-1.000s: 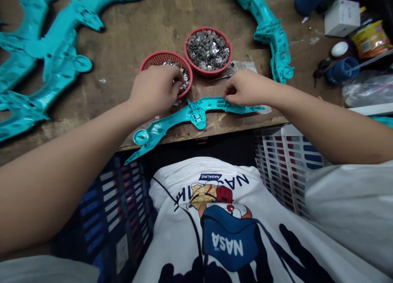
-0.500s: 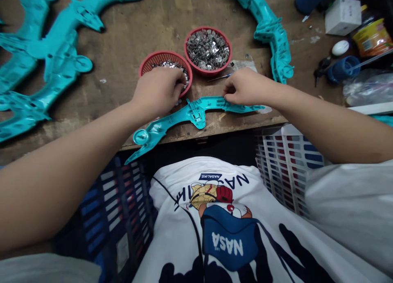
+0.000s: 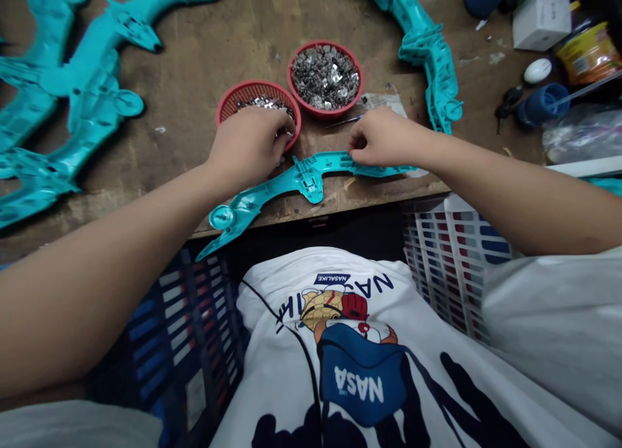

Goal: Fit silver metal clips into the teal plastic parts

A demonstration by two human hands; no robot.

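A long, curved turquoise plastic part (image 3: 310, 181) lies along the front edge of the table, with a round end at its left and a thin tip at its right. My right hand (image 3: 381, 137) is closed at its upper edge, thumb and fingers pinched together on the part. My left hand (image 3: 250, 140) reaches over the rim of a red basket (image 3: 228, 101) that holds small metal clips. Its fingers curl down among the clips, and what they hold is hidden. Just behind stands a second red basket (image 3: 362, 78), full of similar metal clips (image 3: 325, 75).
Several more turquoise parts (image 3: 102, 52) lie at the left, and another (image 3: 427, 52) at the right. A thin tool (image 3: 344, 121) rests beside the second basket. A white box (image 3: 541, 20) and a blue cup (image 3: 541, 106) stand far right. Plastic crates (image 3: 457, 260) flank my lap.
The view has shifted slightly. Both hands stay nearly in place, the left at the basket and the right at the turquoise part.
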